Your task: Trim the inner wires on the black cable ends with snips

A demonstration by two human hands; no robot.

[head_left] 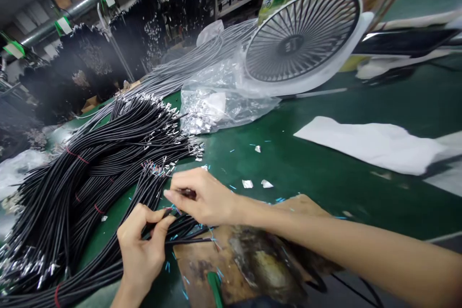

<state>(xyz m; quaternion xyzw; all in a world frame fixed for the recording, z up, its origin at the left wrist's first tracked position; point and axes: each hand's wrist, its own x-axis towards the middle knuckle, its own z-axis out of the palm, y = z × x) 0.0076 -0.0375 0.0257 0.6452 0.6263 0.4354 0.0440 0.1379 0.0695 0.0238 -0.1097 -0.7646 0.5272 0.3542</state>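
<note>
My left hand (pixel 144 245) pinches the end of a black cable between thumb and forefinger, with thin coloured wires (pixel 175 209) showing just past the fingertips. Close above it, my right hand (pixel 204 197) is closed, its thumb and forefinger together near those wires. A small dark object (pixel 187 193) shows inside its curled fingers, too covered to name. Under and behind both hands lies a bundle of black cables (pixel 144 187) with stripped ends. More black cables (pixel 180 238) run beneath my hands towards a stained wooden board (pixel 195 262).
Large tied bundles of black cables (pixel 97 154) fill the left side. A clear plastic bag (pixel 231 106) lies behind, beside a round white fan (pixel 303 38). White paper (pixel 371 142) lies at right. A green handle (pixel 215 288) rests on the board; blue wire scraps are scattered around.
</note>
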